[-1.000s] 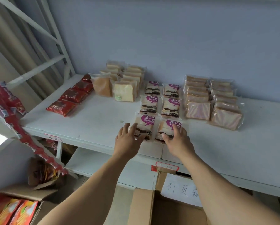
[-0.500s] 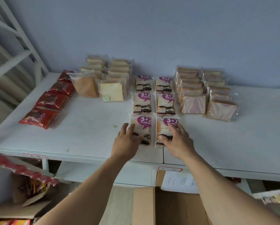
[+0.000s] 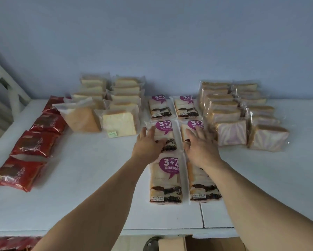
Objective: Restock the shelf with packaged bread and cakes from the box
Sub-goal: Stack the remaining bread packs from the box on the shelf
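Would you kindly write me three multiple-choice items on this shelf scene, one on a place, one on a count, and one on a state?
1. Where do the red packets lie on the shelf?
A. Along its left side
B. At its right end
C. In front of the purple-labelled packs

2. How many purple-labelled packs show?
A. Four
B. Six
C. Nine

3. How are the two hands?
A. Both clenched on packs
B. One hanging below the shelf
C. Fingers straight, laid on the middle packs

Answers:
1. A: they run in a line down the left.
2. B: two columns of three.
3. C: left hand and right hand lie flat on the middle pair.
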